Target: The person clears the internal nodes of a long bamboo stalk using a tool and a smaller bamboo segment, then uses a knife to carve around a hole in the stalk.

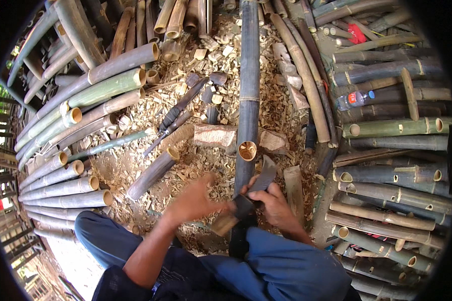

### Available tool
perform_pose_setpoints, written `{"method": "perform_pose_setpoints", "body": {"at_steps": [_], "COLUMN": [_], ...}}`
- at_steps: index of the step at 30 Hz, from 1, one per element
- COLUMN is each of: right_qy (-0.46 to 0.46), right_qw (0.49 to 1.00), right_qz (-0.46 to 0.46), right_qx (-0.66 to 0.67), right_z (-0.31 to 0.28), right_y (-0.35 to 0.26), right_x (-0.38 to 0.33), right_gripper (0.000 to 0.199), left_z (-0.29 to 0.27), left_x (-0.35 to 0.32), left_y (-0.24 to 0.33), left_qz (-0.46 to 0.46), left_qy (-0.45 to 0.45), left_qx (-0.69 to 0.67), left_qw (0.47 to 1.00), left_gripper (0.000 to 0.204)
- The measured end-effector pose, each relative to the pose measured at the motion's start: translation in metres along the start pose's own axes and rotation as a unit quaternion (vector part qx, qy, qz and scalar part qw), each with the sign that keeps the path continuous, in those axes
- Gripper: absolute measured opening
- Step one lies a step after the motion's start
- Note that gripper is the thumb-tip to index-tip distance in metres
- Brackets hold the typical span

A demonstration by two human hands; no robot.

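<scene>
Gripping a broad grey knife blade (264,175) in the closed right hand (277,204), above a long dark bamboo pole (249,75) and near the blue-trousered right knee (284,258). Holding the motion-blurred left hand (193,200) spread open beside the dark handle (243,206); cannot tell whether touching. Sitting amid pale wood chips (228,51), facing a scarred wooden block (211,134) under the pole, with bamboo lengths (105,98) stacked on both sides.
</scene>
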State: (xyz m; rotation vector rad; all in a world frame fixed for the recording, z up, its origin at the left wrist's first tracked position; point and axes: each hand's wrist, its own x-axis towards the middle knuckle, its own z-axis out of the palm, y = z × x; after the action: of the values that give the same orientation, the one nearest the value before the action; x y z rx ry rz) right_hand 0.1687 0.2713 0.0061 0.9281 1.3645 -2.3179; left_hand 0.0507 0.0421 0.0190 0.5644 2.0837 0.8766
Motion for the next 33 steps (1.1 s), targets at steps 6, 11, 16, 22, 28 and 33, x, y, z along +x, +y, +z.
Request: {"method": "perform_pose_setpoints", "body": {"at_steps": [6,11,16,22,28,33], "right_qy": [-0.073,-0.116,-0.116,-0.050,-0.024,-0.054], "right_qw": [0.976,0.904,0.897,0.958,0.978,0.968], "right_qz": [0.099,0.116,0.128,0.179,0.206,0.225], "right_qx": [0.181,0.395,0.407,0.217,0.009,-0.101], "right_z": [0.008,0.027,0.020,0.004,-0.029,-0.044], "right_y": [0.017,0.021,0.014,-0.005,-0.020,-0.036], "right_x": [0.042,0.058,0.065,0.066,0.081,0.088], "right_gripper": [0.030,0.037,0.036,0.033,0.028,0.026], "left_z": [0.006,-0.052,-0.082,-0.046,0.045,0.085], "left_x": [-0.026,0.016,0.044,0.032,0.015,0.014], "left_y": [0.047,0.094,0.104,0.082,0.081,0.095], "left_qz": [-0.075,0.045,0.055,-0.108,-0.195,-0.208], "left_qy": [-0.017,-0.065,-0.163,-0.191,-0.081,-0.004], "left_qx": [0.198,0.400,0.329,0.187,0.012,-0.039], "left_qw": [0.977,0.913,0.929,0.958,0.977,0.977], "left_gripper": [0.043,0.029,0.017,0.036,0.047,0.055]}}
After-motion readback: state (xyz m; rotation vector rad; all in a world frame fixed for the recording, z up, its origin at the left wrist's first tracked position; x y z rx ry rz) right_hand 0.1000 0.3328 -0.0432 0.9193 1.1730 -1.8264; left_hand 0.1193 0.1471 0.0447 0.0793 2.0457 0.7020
